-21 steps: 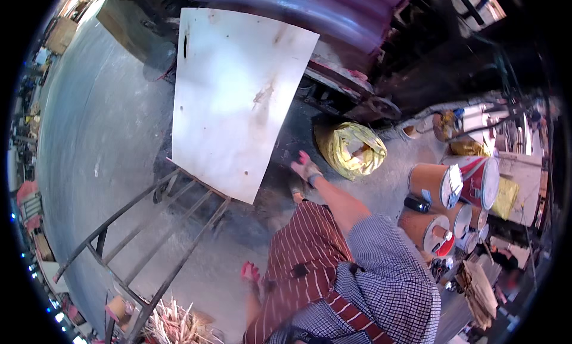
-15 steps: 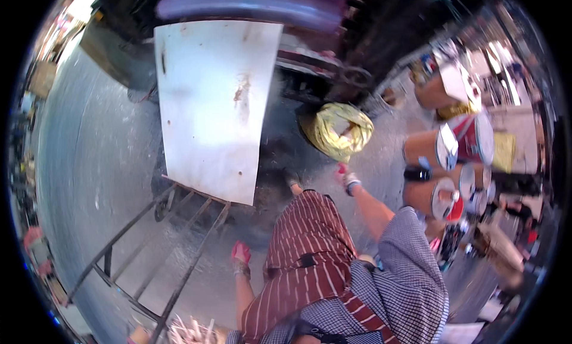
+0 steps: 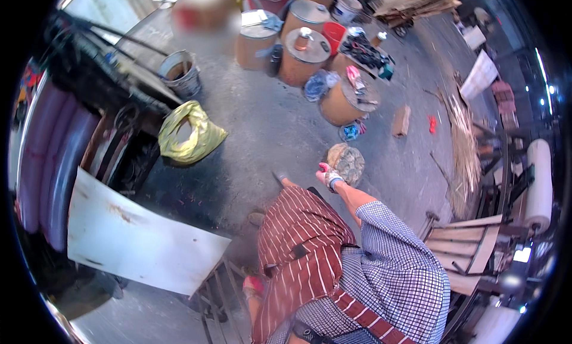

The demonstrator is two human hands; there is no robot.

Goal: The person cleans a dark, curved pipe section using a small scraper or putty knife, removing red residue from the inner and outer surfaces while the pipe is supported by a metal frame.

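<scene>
My left hand (image 3: 253, 285), in a pink-and-grey work glove, hangs low beside my striped brown apron (image 3: 304, 225). It is close to a metal rack (image 3: 221, 293) and looks empty, its fingers loosely apart. Out in front on the right is my right hand (image 3: 329, 176), gloved the same way and also holding nothing, fingers loosely parted. Just beyond it in the picture is a round, worn-topped block or stool (image 3: 347, 163); I cannot tell whether they touch. One foot (image 3: 286, 181) shows past the apron's far edge.
At left, a white sheet (image 3: 137, 234) slopes beside purple rollers (image 3: 56, 165). A yellow sack (image 3: 193, 135) and a bucket (image 3: 180, 76) stand ahead. Several brown drums (image 3: 301, 61) stand farther off. A brick-like block (image 3: 401, 121) and long strips (image 3: 462, 153) lie right.
My view has swung to the right, so the white sheet and yellow sack now sit farther left. The drums are more central, and the round block has come into view by my right hand.
</scene>
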